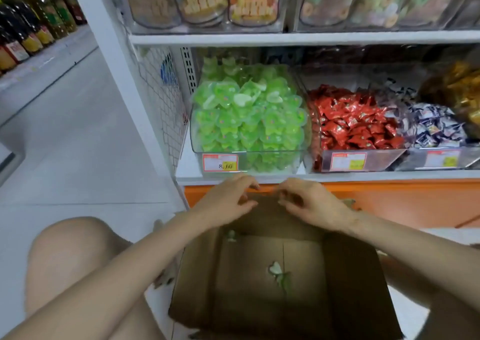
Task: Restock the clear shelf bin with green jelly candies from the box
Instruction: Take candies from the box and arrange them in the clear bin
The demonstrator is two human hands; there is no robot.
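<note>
The clear shelf bin [198, 142] on the lower shelf is heaped with green heart-shaped jelly candies [246, 111]. Below it, on the floor in front of me, stands an open brown cardboard box [207, 274]. Two loose jelly candies lie on its bottom: one [279, 272] near the middle, one [230, 236] in the far left corner. My left hand [228, 199] and my right hand [309, 202] hover side by side over the box's far edge, just under the shelf lip, fingers curled and apart, with nothing visible in them.
To the right of the green bin are bins of red-wrapped candies [355, 124] and blue-white wrapped ones [436, 126]. More candy bins fill the shelf above [249, 4]. A wire mesh panel [166, 106] closes the shelf's left side. My bare knee [75, 256] is at lower left.
</note>
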